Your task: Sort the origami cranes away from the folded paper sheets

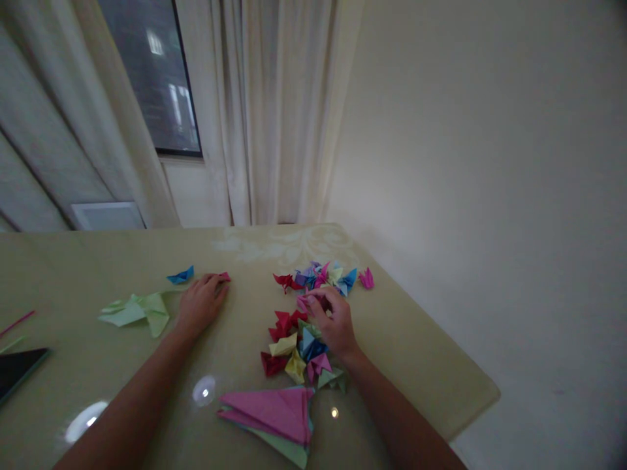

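Observation:
My left hand (202, 301) rests on the table with its fingers together at a small pink folded paper piece (224, 277), most of it hidden. Beside it lie a blue folded paper piece (181, 275) and a larger pale green paper crane (140, 312). A pink paper crane (302, 303) is pinched between the thumb and fingers of my right hand (334, 318). This hand is between a far heap of small paper cranes (313, 275) and a nearer heap of colourful folded pieces (295, 365). Some nearer pieces are partly behind the hand.
Near the front edge lies a stack of large folded papers (274, 411), pink on top. A dark flat device (22, 369) and a thin pink strip (17, 323) are at the left. One pink folded piece (366, 279) sits near the table's right edge, with a wall beyond.

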`<state>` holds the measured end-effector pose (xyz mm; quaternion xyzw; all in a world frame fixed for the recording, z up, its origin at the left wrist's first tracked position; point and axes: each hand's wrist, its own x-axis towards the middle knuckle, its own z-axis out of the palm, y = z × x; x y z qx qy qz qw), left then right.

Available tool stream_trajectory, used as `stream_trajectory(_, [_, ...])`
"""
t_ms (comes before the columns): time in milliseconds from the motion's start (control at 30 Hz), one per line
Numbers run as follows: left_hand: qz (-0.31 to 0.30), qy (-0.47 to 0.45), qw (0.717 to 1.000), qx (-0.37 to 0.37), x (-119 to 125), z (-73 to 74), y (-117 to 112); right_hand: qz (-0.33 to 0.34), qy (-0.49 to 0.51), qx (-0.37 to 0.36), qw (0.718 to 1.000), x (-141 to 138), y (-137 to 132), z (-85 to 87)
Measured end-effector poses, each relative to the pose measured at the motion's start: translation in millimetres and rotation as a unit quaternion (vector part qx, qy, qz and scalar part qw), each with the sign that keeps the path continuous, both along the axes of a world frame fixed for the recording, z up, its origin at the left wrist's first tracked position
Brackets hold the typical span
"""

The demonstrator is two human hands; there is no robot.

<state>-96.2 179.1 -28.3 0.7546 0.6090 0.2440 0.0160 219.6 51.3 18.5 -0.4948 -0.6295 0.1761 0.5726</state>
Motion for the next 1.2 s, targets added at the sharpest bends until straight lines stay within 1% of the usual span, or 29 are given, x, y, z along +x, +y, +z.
stream_trajectory(133, [-0.024, -0.032, 0.999, 0.007, -2, 6.1, 0, 0.001, 0.005, -0.002, 1.0, -2, -2, 3.9])
stream_trajectory(200, [-0.037, -0.064, 0.997, 0.019, 8, 14.6, -5, 0.028, 0.011, -0.015, 0.999, -1, -3, 4.3])
stream_trajectory(267, [-0.075, -0.124, 0.989, 0.041, 29, 29.1, -15, 0.073, 0.012, -0.033, 0.997, 0, -3, 2.5])
stream_trajectory(300, [-0.117, -0.164, 0.978, 0.053, 44, 38.6, -23, 0.098, 0.008, -0.04, 0.994, 0, -4, 0.8])
stream_trajectory(367, [-0.238, -0.194, 0.95, 0.05, 75, 60.0, -44, 0.131, 0.001, -0.04, 0.991, -1, -6, -3.5])
stream_trajectory(433, [-0.346, -0.175, 0.921, 0.027, 104, 80.5, -66, 0.133, 0.017, -0.019, 0.991, -3, -8, -7.7])
stream_trajectory(467, [-0.388, -0.159, 0.908, 0.015, 115, 88.6, -76, 0.122, 0.032, -0.006, 0.992, -3, -9, -9.0])
stream_trajectory(533, [-0.423, -0.174, 0.889, -0.001, 125, 98.2, -85, 0.087, 0.061, 0.007, 0.994, -3, -10, -9.4])
stream_trajectory(567, [-0.427, -0.181, 0.886, -0.005, 124, 98.9, -83, 0.068, 0.071, 0.005, 0.995, -2, -10, -8.3])
stream_trajectory(600, [-0.418, -0.183, 0.89, -0.002, 118, 96.7, -77, 0.05, 0.077, 0.002, 0.996, 0, -9, -6.4])
stream_trajectory(633, [-0.397, -0.175, 0.901, 0.004, 109, 91.8, -68, 0.035, 0.079, -0.003, 0.996, 2, -9, -4.0])
stream_trajectory(667, [-0.354, -0.155, 0.922, 0.024, 97, 84.4, -56, 0.023, 0.079, -0.004, 0.997, 4, -8, -1.4])
stream_trajectory(700, [-0.28, -0.125, 0.951, 0.045, 82, 75.1, -42, 0.016, 0.078, -0.004, 0.997, 6, -7, 1.1])
stream_trajectory(733, [-0.174, -0.087, 0.979, 0.061, 65, 64.4, -29, 0.013, 0.076, -0.002, 0.997, 8, -6, 3.2])
stream_trajectory(767, [-0.053, -0.041, 0.996, 0.056, 48, 53.1, -16, 0.013, 0.074, -0.002, 0.997, 10, -5, 4.7])
stream_trajectory(800, [0.055, -0.001, 0.998, 0.034, 30, 42.1, -6, 0.014, 0.075, -0.006, 0.997, 10, -5, 5.4])
stream_trajectory(833, [0.127, 0.031, 0.991, 0.005, 13, 32.1, 2, 0.016, 0.078, -0.01, 0.997, 11, -4, 5.3])
stream_trajectory(867, [0.165, 0.055, 0.985, -0.016, -2, 23.9, 7, 0.018, 0.081, -0.013, 0.996, 11, -3, 4.6])
stream_trajectory(933, [0.179, 0.089, 0.979, -0.046, -25, 13.9, 12, 0.019, 0.082, -0.015, 0.996, 11, -2, 2.0])
stream_trajectory(1000, [0.161, 0.105, 0.979, -0.072, -39, 12.0, 12, 0.016, 0.08, -0.013, 0.997, 12, -1, -0.5])
stream_trajectory(1067, [0.142, 0.107, 0.98, -0.09, -44, 14.9, 12, 0.016, 0.079, -0.011, 0.997, 14, 0, -1.6])
stream_trajectory(1200, [0.108, 0.091, 0.986, -0.089, -45, 22.8, 15, 0.037, 0.064, 0.0, 0.997, 18, 0, 0.3])
